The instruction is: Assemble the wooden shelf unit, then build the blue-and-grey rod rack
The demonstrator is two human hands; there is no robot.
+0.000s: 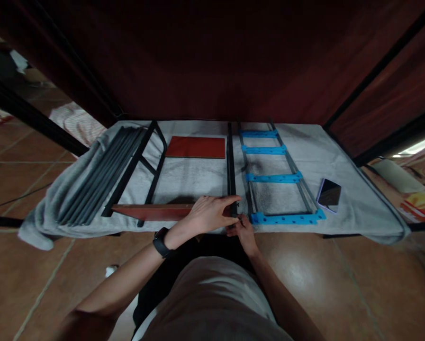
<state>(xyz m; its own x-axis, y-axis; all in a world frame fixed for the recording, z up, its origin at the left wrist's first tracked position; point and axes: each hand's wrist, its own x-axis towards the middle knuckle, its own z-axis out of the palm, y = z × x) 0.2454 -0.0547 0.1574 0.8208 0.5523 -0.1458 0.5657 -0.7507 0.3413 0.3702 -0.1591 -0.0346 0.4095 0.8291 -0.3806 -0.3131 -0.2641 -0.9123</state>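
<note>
My left hand (210, 214) lies over the right end of a reddish-brown board (151, 211) standing on edge at the near side of a grey cloth (354, 189). Its fingers close over the board's top where it meets a black metal bar (230, 161). A black band sits on that wrist. My right hand (242, 230) is just below, fingers pinched at the bar's near end. What they pinch is hidden.
A ladder-like frame with blue crossbars (274, 177) lies to the right, with a phone (329, 194) beside it. A second reddish panel (196, 147) lies flat further back. Grey slats (94, 177) and a black frame (136, 166) lie at the left. Tiled floor surrounds the cloth.
</note>
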